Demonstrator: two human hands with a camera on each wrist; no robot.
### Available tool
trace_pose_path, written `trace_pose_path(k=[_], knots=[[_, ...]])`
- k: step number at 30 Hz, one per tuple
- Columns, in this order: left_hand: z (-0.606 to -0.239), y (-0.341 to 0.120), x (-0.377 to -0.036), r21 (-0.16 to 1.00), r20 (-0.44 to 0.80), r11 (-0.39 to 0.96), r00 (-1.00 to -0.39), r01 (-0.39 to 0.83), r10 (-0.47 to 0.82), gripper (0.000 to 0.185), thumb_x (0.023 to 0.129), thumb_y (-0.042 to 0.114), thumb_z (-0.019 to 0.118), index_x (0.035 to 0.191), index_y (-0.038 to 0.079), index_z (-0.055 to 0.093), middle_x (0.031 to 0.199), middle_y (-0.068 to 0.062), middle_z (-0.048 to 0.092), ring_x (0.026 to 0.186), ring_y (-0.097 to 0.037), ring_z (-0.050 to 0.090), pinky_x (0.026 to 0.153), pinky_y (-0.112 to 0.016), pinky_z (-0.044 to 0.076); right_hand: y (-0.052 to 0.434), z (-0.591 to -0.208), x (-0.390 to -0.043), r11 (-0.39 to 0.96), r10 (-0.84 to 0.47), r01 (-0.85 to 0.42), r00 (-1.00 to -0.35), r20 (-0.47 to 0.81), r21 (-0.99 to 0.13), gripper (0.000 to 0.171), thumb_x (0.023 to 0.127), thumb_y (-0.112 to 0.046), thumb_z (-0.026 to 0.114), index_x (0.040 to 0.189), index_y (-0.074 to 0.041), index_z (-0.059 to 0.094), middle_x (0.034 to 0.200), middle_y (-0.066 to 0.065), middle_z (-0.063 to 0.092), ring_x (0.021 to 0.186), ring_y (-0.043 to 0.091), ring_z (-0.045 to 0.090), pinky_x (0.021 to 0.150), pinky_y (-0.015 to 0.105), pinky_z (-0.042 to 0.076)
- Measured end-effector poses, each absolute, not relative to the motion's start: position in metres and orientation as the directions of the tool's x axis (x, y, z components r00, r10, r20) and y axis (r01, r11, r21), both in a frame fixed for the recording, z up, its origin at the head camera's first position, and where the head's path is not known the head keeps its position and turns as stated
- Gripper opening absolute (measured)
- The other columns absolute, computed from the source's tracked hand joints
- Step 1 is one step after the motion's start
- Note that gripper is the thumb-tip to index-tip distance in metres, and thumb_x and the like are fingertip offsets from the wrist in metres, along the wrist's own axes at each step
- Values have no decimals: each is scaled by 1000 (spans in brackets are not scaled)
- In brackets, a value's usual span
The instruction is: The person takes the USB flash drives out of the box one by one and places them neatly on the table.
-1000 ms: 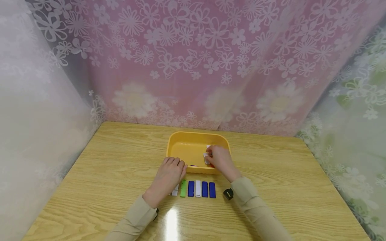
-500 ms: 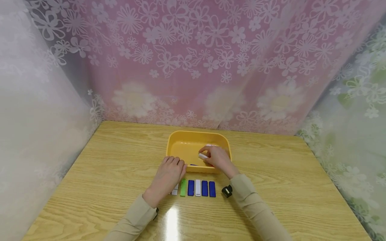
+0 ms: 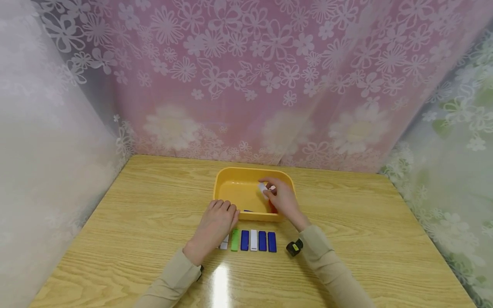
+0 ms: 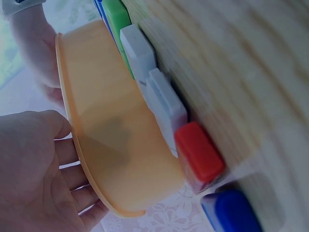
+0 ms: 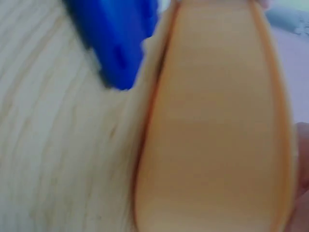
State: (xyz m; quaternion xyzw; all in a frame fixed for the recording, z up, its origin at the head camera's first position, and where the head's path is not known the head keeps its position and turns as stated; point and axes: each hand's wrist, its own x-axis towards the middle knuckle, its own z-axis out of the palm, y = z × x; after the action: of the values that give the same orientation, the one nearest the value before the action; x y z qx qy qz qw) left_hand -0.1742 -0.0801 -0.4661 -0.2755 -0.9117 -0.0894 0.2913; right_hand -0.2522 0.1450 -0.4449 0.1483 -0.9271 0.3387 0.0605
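Note:
In the head view my left hand (image 3: 215, 222) rests at the near-left rim of a yellow plastic tub (image 3: 231, 171). The left wrist view has its fingers (image 4: 75, 176) hooked over the tub's rim. My right hand (image 3: 284, 197) is over the tub's right side and pinches a small white rectangular plastic piece (image 3: 262, 189) between thumb and fingers. Under that hand shows a bit of a red piece (image 3: 272, 208). A blue piece (image 3: 248, 211) peeks above the tub's near wall. The right wrist view is blurred and does not show the held piece.
Before the tub lies a row of similar pieces on the wood-grain table (image 3: 154, 184): green (image 3: 234, 240), white (image 3: 253, 240) and several blue (image 3: 245, 240). The left wrist view adds a red piece (image 4: 199, 152) and a blue one (image 4: 231, 210). A pink flowered curtain (image 3: 246, 85) stands behind.
My right hand lifts slightly toward the tub's far side, and the white piece it pinches tilts from lying sideways to slanting. My left hand stays at the rim.

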Motion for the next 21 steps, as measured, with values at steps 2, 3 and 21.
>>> trace_pose_path(k=[2,3,21], knots=[[-466,-80,-174,6,578,832,-680,555,450,24,101,20,61,80,8,64,76,-3,62,76,-23,62,79,-38,50,147,-441,-248,688,-211,-304,-953,219,-659,33,94,-4,70,126,-13,70,100,10,65,81,26,69,73,40,59],[-466,-80,-174,5,577,832,-681,555,451,25,101,20,61,80,9,64,76,-3,62,76,-23,62,79,-37,50,148,-439,-246,675,-204,-299,-954,219,-675,33,94,-4,70,126,-13,70,101,11,66,83,27,70,74,41,59],[-466,-80,-174,-13,594,832,-665,554,452,24,101,21,62,80,9,65,75,-3,62,75,-22,62,78,-37,50,190,-417,-191,474,-183,-264,-963,199,-840,33,91,-1,73,123,0,65,107,20,64,81,27,71,68,37,61]])
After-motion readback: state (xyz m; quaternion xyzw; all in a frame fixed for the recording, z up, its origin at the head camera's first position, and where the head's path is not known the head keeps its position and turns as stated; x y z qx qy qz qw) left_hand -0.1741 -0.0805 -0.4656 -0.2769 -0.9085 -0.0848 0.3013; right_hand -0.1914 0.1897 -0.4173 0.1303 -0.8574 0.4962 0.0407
